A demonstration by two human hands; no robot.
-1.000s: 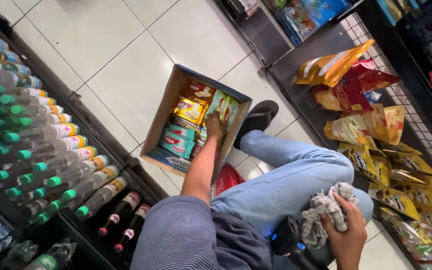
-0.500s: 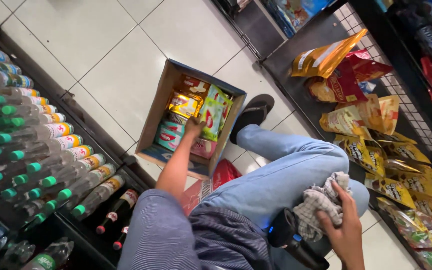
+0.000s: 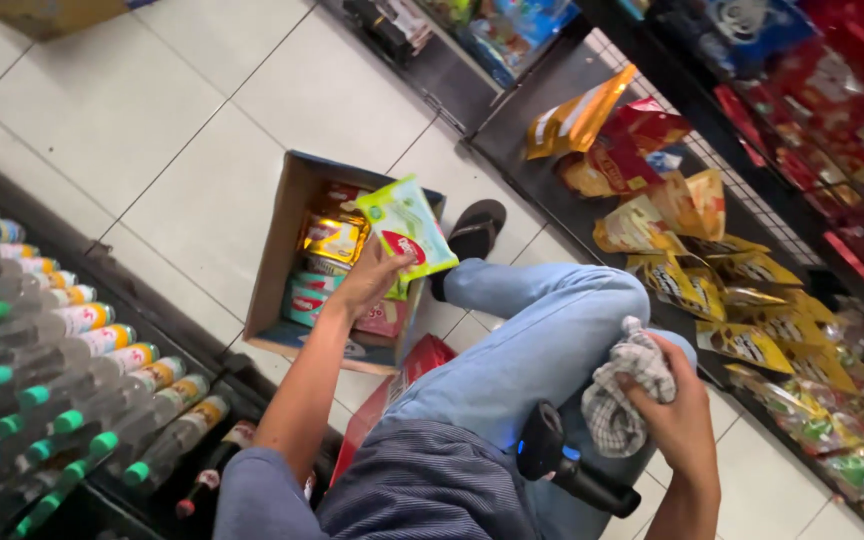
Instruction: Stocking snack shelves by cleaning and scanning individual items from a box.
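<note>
Ref. landmark: open brown cardboard box on the tiled floor. A flat green-and-white plastic packet w/ red label is held just above the box's right edge, clamped in the left hand, fingers closed on its lower end. Well right of the box, a checked grey-white cloth is gripped in the right hand, fingers wrapped shut, beside the blue-jeaned knee.
</note>
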